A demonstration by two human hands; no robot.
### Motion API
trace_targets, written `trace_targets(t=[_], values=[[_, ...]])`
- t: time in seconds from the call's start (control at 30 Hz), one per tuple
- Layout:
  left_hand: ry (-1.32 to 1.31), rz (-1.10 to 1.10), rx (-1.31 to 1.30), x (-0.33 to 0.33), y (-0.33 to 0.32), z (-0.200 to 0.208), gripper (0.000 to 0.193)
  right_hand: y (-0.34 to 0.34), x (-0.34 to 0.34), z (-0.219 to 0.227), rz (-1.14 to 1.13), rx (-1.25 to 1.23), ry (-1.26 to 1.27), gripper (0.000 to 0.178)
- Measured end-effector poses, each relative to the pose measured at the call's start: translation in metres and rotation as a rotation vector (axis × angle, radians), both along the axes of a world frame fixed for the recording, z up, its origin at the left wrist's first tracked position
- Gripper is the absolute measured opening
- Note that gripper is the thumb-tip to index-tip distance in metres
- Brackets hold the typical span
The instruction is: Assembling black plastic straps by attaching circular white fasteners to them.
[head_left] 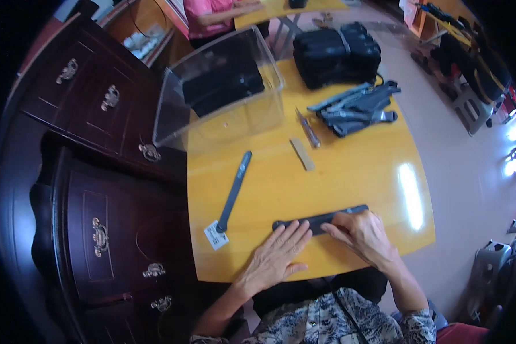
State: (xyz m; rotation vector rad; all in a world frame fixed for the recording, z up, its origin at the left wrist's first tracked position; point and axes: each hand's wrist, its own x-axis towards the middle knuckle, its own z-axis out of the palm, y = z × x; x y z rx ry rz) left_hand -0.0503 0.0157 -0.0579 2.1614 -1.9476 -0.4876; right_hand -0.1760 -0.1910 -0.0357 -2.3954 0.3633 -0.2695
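- So the main thing here is a dark strip (321, 222), lying flattish near the lower edge of the yellow table (361, 172), just below the middle of the frame and to the right.
- Left hand (278, 255) is laid flat, fingers straight and only slightly apart, tips on the strip's left part. Thumb sticks out to the right, gripping nothing as far as I can see.
- Right hand (372, 238) is curled over the right part, fingers bent in; can't tell if they're really pinching it or just pressing.
- My read: the step in hand is steadying and smoothing the strip. Next move calls for a firm left hand while the right works along it.
- Left of the hands there's a similar grey strip (234, 192) with a white tag (216, 236) at its lower end.
- Above centre: a tan flat piece (302, 154) and a slim pointed tool (309, 129).
- Further up, a loose pile of grey strips (355, 112), a tied black bundle (335, 54), and a see-through bin (246, 117) at upper left with black stuff inside.
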Motion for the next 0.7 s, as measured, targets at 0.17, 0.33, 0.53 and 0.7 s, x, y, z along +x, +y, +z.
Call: trace_targets(t=[0.17, 0.33, 0.53, 0.7], values=[[-0.003, 0.014, -0.011, 0.001, -0.003, 0.0, 0.074, -0.007, 0.009, -0.019, -0.014, 0.143, 0.19, 0.037], [0.049, 0.007, -0.061, 0.004, -0.002, -0.006, 0.074, -0.008, 0.007, -0.014, -0.027, 0.181, 0.219, 0.036], [0.046, 0.201, -0.015, 0.006, 0.035, 0.004, 0.077, -0.029, -0.012, -0.008, -0.251, 0.238, 0.164, 0.034], [-0.036, 0.288, -0.109, 0.011, 0.04, 0.002, 0.067, -0.028, -0.013, -0.018, -0.272, -0.003, 0.152, 0.033]])
